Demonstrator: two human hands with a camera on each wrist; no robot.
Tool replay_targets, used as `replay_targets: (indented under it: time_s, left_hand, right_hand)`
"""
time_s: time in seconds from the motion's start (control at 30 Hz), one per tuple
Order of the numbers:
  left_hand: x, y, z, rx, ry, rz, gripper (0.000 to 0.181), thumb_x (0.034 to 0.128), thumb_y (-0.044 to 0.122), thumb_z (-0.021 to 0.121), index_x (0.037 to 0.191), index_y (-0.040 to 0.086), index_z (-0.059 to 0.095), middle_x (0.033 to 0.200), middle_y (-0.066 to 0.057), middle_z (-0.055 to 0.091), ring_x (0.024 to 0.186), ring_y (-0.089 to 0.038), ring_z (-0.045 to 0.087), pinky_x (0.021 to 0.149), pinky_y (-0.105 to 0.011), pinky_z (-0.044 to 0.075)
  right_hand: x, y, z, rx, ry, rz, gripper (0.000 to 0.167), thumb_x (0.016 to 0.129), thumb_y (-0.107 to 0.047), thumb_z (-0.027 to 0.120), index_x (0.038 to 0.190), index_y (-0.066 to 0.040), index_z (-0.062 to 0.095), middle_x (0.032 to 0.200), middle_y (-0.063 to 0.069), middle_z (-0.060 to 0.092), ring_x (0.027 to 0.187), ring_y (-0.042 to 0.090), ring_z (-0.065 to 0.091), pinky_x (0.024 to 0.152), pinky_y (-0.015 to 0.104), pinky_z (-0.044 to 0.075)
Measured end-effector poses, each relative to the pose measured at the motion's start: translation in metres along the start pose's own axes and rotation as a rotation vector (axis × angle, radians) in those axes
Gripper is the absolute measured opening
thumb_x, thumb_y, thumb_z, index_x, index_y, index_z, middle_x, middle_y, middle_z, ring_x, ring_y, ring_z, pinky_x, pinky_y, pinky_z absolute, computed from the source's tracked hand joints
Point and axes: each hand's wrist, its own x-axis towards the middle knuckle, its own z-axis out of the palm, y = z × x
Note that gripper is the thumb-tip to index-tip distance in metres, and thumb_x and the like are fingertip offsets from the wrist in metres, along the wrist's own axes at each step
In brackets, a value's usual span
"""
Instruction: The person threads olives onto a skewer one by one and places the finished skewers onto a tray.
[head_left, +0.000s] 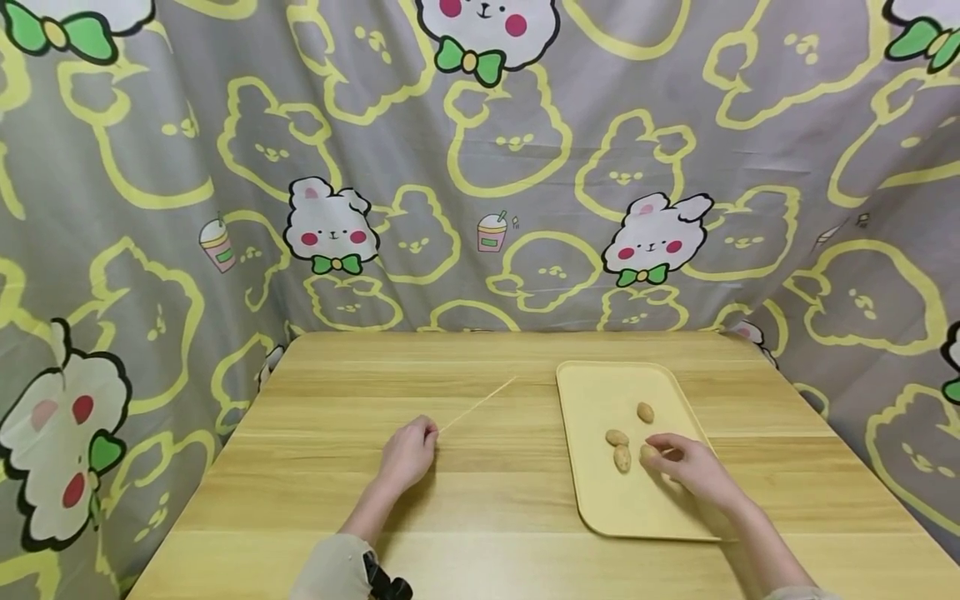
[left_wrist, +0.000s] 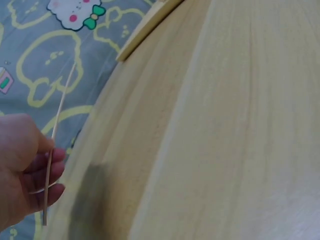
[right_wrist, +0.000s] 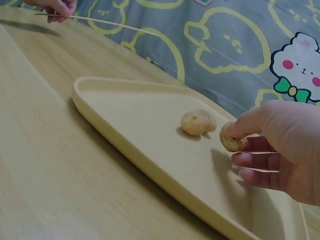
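Tan and wrinkled, one lump (right_wrist: 231, 138) is pinched between thumb and fingers of the right hand (head_left: 693, 473), over the tray (head_left: 603, 502), a fingertip grip that leaves its outer side bare. Left of that hand and well apart, the left hand (head_left: 408, 454) pinches a thin stick (head_left: 480, 404) near one end, probably so that its longer part juts free. Three more lumps (head_left: 622, 458) lie beside and beyond the right hand, inside the tray's rim, which likely stops them rolling off.

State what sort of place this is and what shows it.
Probably a screened-off indoor tabletop workspace: cartoon-print fabric hangs behind and on both sides of a wooden table, and a pale yellow tray lies on it.
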Motion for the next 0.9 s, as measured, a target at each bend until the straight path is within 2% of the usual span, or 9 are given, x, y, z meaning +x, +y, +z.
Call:
replay_targets:
  time_s: [0.13,0.27,0.4,0.53,0.77,0.9]
  left_hand:
    - [-0.001,0.004,-0.004,-0.018,-0.022,0.077,0.004,0.0913,0.009,0.057,0.088,0.007,0.059,0.075,0.002,0.055,0.064,-0.012,0.047,0.057,-0.028,0.040]
    - [-0.003,0.007,-0.006,-0.048,-0.034,0.117,0.005,0.0917,0.009,0.056,0.087,0.009,0.058,0.075,0.003,0.053,0.063,-0.010,0.045,0.056,-0.026,0.039]
    - [-0.003,0.010,-0.007,-0.114,-0.049,0.125,0.006,0.0924,0.009,0.055,0.089,0.007,0.059,0.077,0.003,0.055,0.063,-0.009,0.046,0.057,-0.026,0.039]
    - [-0.004,0.011,-0.009,-0.157,-0.062,0.119,0.007,0.0929,0.010,0.055,0.090,0.006,0.060,0.079,0.003,0.055,0.063,-0.009,0.046,0.056,-0.026,0.040]
    - [-0.004,0.015,-0.015,-0.227,-0.051,0.143,0.005,0.0907,0.008,0.058,0.089,0.005,0.062,0.074,0.006,0.053,0.065,-0.009,0.046,0.058,-0.025,0.041]
    - [-0.004,0.018,-0.019,-0.254,-0.053,0.173,0.005,0.0891,0.007,0.060,0.088,0.004,0.063,0.075,0.006,0.053,0.067,-0.009,0.047,0.060,-0.024,0.042]
  right_hand:
    - [0.003,-0.007,0.000,0.015,0.023,-0.036,0.043,0.085,-0.024,0.067,0.118,0.003,0.058,0.105,0.013,0.063,0.087,0.019,0.058,0.066,0.026,0.049]
    - [0.008,-0.017,0.001,0.015,0.059,-0.121,0.038,0.086,-0.021,0.066,0.114,0.003,0.061,0.106,0.015,0.063,0.084,0.016,0.060,0.068,0.025,0.048]
    - [0.009,-0.028,0.002,0.144,0.036,-0.157,0.036,0.087,-0.014,0.065,0.115,0.008,0.058,0.112,0.023,0.059,0.083,0.019,0.063,0.070,0.026,0.051]
    - [0.009,-0.039,0.005,0.281,-0.003,-0.182,0.036,0.088,-0.008,0.063,0.116,0.012,0.054,0.114,0.030,0.055,0.085,0.024,0.065,0.070,0.032,0.053]
    - [0.013,-0.053,0.010,0.308,0.003,-0.204,0.036,0.086,-0.008,0.065,0.117,0.008,0.055,0.115,0.025,0.055,0.085,0.010,0.062,0.073,0.025,0.051]
    - [0.015,-0.061,0.012,0.303,0.010,-0.230,0.035,0.085,-0.007,0.066,0.116,0.006,0.057,0.110,0.019,0.057,0.085,0.009,0.060,0.071,0.023,0.049]
